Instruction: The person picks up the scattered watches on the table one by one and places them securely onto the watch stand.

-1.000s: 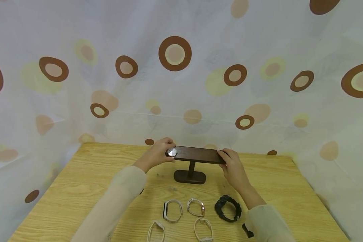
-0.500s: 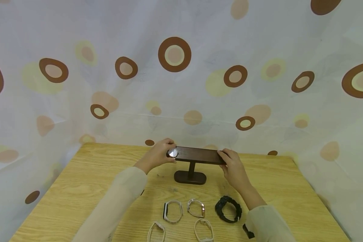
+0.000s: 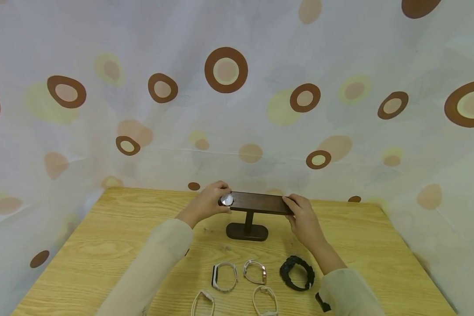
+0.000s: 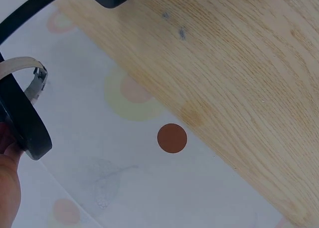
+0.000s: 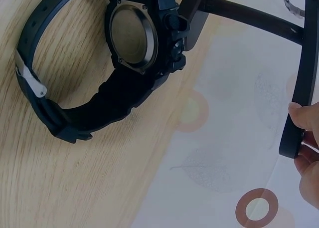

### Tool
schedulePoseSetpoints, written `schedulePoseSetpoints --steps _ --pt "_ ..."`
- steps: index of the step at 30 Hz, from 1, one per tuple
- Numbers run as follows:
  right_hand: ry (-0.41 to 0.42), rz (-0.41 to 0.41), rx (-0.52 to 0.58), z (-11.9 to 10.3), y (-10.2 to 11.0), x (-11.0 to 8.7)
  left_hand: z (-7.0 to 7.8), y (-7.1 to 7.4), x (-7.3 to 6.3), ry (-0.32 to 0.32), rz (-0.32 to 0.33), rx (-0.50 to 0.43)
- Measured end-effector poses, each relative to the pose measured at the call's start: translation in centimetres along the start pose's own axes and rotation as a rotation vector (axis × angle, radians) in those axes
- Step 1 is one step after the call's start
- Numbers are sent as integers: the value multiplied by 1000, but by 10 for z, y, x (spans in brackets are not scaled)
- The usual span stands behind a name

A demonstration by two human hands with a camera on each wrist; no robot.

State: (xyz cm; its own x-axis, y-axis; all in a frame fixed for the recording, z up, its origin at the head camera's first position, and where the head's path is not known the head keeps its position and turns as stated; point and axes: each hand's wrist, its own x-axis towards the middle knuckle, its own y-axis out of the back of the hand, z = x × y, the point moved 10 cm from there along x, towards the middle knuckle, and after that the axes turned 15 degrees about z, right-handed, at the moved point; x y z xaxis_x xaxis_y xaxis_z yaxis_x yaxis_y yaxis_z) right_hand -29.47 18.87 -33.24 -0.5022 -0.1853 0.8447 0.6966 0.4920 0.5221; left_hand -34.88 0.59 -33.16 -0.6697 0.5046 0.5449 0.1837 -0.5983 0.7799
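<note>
A dark brown T-shaped watch stand [image 3: 260, 203] stands near the back of the table. Round the left end of its bar sits a wristwatch [image 3: 227, 200] with a round silvery face; its strap [image 4: 22, 63] loops under the bar in the left wrist view. My left hand [image 3: 207, 201] pinches this watch between thumb and fingers. At the bar's other end, my right hand [image 3: 306, 221] grips the stand, thumb on one face and fingers behind, as the right wrist view shows too.
Nearer me on the wooden table [image 3: 102, 245] lie a chunky black watch [image 3: 297, 273], a white-banded fitness tracker [image 3: 224, 277], a slim rose-gold watch [image 3: 255, 271] and several other bands. A patterned cloth [image 3: 237, 123] hangs right behind the table.
The wristwatch and my left hand have shifted slightly right along the bar. My right hand keeps its hold on the other end.
</note>
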Motion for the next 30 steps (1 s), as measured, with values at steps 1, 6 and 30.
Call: schedulePoseSetpoints --steps 1,6,30 --pt "-2 -2 2 0 0 0 0 0 0 1 2 -1" --pt "-13 -9 10 0 -1 0 0 0 0 9 5 -5" --pt "-31 -20 5 0 -3 1 9 -7 4 -23 10 4"
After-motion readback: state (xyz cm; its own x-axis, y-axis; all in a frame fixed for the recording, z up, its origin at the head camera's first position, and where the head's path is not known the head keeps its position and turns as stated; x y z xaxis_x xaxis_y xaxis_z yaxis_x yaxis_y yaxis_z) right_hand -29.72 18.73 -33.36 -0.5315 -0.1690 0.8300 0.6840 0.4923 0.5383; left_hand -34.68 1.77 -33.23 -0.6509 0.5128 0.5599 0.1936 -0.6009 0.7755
